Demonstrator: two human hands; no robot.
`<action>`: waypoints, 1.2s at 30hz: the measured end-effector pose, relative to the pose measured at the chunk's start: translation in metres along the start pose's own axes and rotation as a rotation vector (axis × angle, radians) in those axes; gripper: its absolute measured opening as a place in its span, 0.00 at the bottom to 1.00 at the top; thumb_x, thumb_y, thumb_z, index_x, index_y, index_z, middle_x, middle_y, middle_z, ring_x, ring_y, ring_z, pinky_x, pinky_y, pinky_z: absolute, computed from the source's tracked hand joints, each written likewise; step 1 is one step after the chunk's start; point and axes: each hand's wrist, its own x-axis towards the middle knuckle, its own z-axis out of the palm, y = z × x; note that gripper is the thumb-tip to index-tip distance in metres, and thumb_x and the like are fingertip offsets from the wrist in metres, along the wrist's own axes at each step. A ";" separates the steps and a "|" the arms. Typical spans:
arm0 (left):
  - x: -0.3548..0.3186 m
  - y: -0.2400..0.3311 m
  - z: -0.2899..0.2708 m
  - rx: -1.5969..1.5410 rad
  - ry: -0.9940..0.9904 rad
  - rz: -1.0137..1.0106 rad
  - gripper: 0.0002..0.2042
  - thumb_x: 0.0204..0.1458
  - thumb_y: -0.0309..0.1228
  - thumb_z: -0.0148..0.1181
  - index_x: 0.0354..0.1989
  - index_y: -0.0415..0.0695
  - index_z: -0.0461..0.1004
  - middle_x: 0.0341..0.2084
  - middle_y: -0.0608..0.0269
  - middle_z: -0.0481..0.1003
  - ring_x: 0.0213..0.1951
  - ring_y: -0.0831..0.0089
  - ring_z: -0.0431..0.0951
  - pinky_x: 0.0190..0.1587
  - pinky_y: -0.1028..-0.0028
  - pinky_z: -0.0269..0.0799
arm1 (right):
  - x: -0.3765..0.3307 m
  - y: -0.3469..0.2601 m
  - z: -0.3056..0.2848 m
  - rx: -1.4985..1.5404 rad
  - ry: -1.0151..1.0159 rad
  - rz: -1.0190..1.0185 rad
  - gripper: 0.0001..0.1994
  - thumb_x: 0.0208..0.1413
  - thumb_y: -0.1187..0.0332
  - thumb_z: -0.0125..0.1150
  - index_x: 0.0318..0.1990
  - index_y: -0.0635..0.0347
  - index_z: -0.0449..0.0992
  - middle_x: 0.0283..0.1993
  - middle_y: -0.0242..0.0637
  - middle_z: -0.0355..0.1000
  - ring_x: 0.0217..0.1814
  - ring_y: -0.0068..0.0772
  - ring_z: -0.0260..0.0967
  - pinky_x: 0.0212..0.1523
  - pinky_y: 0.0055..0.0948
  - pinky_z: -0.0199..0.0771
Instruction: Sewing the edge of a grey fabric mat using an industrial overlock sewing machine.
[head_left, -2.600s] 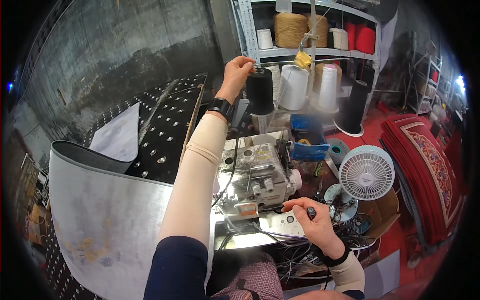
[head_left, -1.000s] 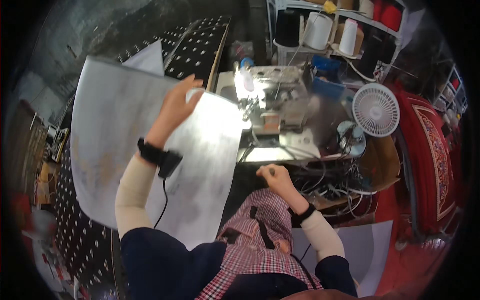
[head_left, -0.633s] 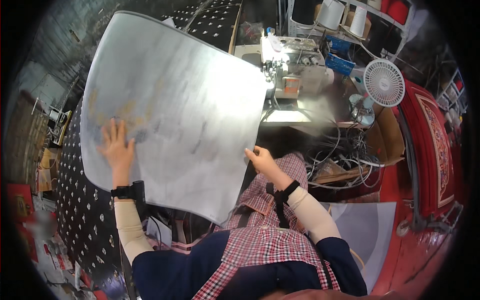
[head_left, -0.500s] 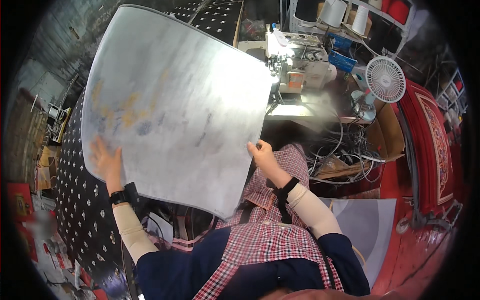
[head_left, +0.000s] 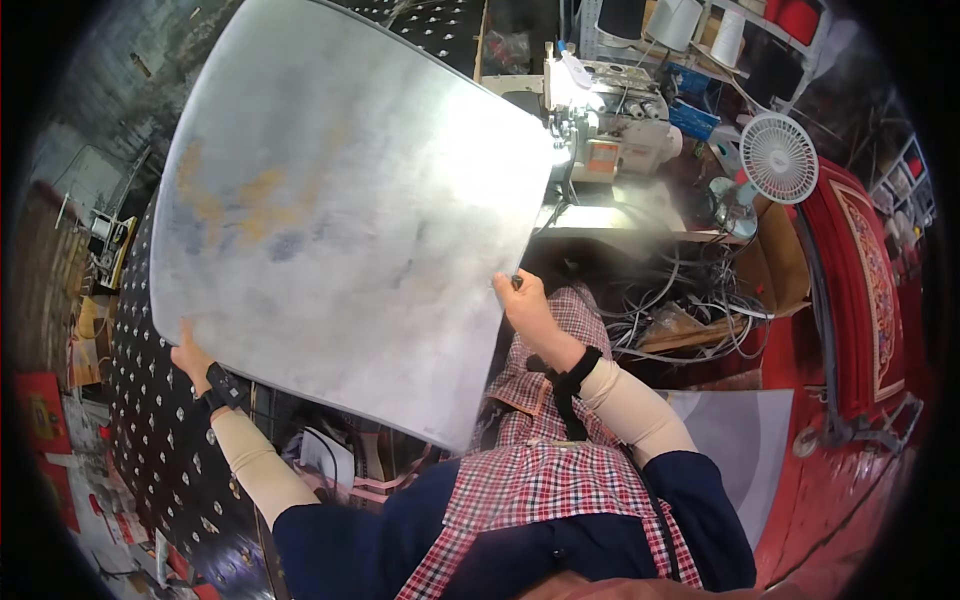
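Note:
A large pale grey mat (head_left: pixel 340 220) with rounded corners, a darker bound edge and ochre and bluish smudges fills the middle. Its lower left edge is pinched in my left hand (head_left: pixel 190 358), the thumb on the upper face. My right hand (head_left: pixel 527 312) grips the right edge, its fingers curled; a small dark bit shows beside the thumb, too small to name. The mat's upper right edge reaches the lit needle area of an overlock sewing machine (head_left: pixel 625 125), where glare hides the contact.
A black table with metal studs (head_left: pixel 150 400) lies under the mat's left side. Right of the machine stand a small white fan (head_left: pixel 779 157) and a cardboard box (head_left: pixel 780 260) near tangled cords (head_left: pixel 680 305). Thread cones (head_left: pixel 672 22) sit on a rack; red rugs (head_left: pixel 865 290) hang far right.
My left hand has gone from lying flat on the mat to gripping its lower left edge. The mat has shifted slightly left and upward; my right hand keeps its hold.

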 end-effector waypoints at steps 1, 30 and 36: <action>0.012 -0.004 -0.005 0.132 0.078 0.164 0.28 0.46 0.51 0.62 0.28 0.29 0.75 0.24 0.54 0.76 0.24 0.70 0.75 0.29 0.66 0.71 | -0.003 -0.006 0.006 0.063 -0.029 0.006 0.13 0.59 0.66 0.52 0.23 0.59 0.66 0.18 0.18 0.55 0.19 0.10 0.45 0.18 0.20 0.45; -0.014 0.227 0.091 0.429 0.224 1.171 0.20 0.50 0.28 0.57 0.51 0.31 0.67 0.47 0.45 0.71 0.51 0.58 0.70 0.56 0.67 0.61 | 0.139 -0.047 0.055 0.133 -0.011 -0.122 0.10 0.57 0.67 0.53 0.29 0.66 0.69 0.19 0.24 0.60 0.21 0.14 0.52 0.20 0.21 0.54; -0.264 0.334 0.330 -0.063 -1.159 1.261 0.24 0.53 0.31 0.54 0.57 0.32 0.60 0.59 0.44 0.59 0.62 0.54 0.58 0.61 0.65 0.55 | 0.136 -0.023 0.041 0.068 -0.112 0.028 0.09 0.58 0.68 0.51 0.36 0.67 0.72 0.26 0.29 0.68 0.25 0.17 0.62 0.26 0.21 0.64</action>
